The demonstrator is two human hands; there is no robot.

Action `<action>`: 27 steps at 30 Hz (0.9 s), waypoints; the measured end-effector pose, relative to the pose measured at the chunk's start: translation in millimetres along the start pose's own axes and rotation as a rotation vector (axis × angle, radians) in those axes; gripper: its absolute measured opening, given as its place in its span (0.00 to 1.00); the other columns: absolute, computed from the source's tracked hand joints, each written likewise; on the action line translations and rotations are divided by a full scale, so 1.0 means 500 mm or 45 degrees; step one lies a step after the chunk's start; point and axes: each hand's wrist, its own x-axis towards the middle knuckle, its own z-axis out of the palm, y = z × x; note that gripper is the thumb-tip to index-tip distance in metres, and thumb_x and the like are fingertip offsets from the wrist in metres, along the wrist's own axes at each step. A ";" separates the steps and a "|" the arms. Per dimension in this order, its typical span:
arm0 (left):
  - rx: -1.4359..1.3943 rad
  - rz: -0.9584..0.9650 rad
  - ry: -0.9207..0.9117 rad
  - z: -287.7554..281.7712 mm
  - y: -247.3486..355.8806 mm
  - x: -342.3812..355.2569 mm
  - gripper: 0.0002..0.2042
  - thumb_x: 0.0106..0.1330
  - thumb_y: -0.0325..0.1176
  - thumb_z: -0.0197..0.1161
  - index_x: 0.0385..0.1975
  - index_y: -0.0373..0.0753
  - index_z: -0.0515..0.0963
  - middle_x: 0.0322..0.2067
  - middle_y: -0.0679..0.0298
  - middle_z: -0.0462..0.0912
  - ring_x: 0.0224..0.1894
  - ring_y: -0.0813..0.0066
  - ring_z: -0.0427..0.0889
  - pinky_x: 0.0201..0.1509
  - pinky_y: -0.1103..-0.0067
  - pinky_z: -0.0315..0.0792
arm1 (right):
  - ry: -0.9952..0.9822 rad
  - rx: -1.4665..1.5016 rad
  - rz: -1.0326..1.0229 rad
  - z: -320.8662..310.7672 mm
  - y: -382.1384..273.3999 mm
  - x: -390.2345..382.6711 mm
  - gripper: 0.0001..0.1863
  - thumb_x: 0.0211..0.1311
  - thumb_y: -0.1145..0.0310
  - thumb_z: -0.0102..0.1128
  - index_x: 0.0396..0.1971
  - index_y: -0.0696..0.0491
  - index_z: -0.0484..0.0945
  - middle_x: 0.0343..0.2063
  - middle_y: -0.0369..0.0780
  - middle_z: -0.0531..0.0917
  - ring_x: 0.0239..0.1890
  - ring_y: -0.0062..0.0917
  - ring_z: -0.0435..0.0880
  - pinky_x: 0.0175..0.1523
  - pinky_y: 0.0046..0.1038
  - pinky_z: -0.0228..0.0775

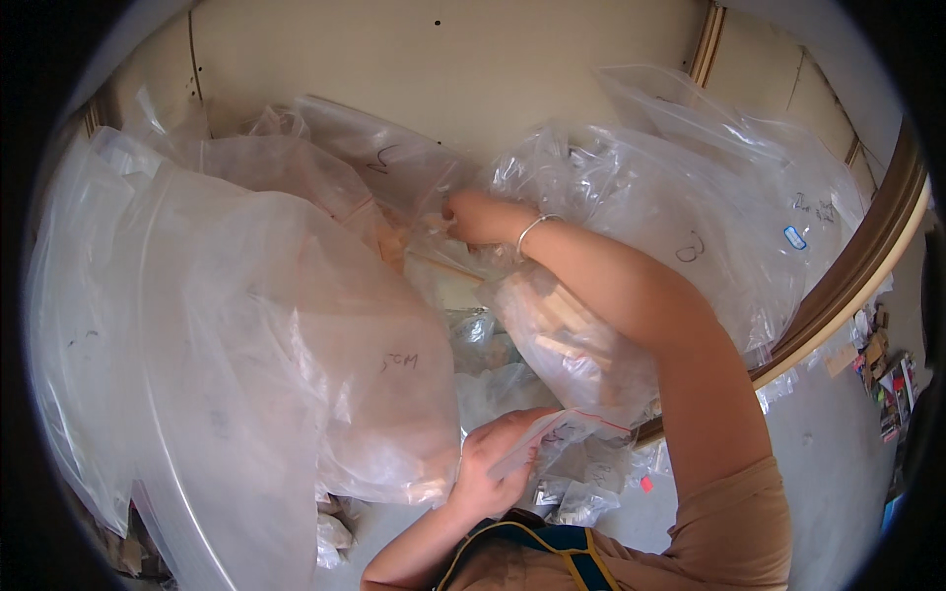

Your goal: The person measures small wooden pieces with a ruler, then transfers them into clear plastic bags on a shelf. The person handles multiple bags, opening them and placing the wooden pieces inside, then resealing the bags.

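Note:
Near the bottom middle, my left hand is closed on the mouth of a clear zip bag with a red seal line. A clear bag of pale wooden blocks lies under my right forearm. Farther away, my right hand, with a bangle at the wrist, is curled among crumpled plastic. What its fingers hold is hidden. Close to those fingers lie a bag with a dark pen mark and some orange-tan pieces seen through plastic.
Large cloudy bags fill the left side. More clear bags are heaped at the right, inside a curved brown rim. A cream panel stands behind. Small packets and assorted goods sit on the grey floor.

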 end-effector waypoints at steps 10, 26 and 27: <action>0.044 0.059 0.034 -0.001 0.007 0.003 0.17 0.65 0.18 0.58 0.53 0.31 0.80 0.47 0.48 0.86 0.43 0.48 0.86 0.48 0.66 0.81 | 0.001 -0.204 -0.238 0.053 0.010 0.051 0.26 0.58 0.64 0.69 0.58 0.52 0.78 0.48 0.50 0.86 0.54 0.46 0.84 0.58 0.44 0.76; 0.122 0.086 0.047 0.004 -0.007 -0.002 0.19 0.61 0.17 0.59 0.53 0.32 0.80 0.47 0.49 0.85 0.43 0.49 0.87 0.49 0.66 0.81 | 0.267 1.146 -0.026 -0.099 0.035 -0.031 0.05 0.60 0.72 0.65 0.32 0.55 0.79 0.24 0.34 0.79 0.23 0.18 0.74 0.27 0.23 0.64; 0.117 0.090 0.044 0.004 -0.009 -0.003 0.19 0.60 0.17 0.59 0.53 0.32 0.81 0.47 0.49 0.86 0.43 0.49 0.87 0.49 0.66 0.81 | 0.254 1.145 -0.027 -0.117 0.028 -0.046 0.04 0.60 0.72 0.65 0.31 0.55 0.78 0.24 0.34 0.79 0.22 0.17 0.73 0.26 0.23 0.63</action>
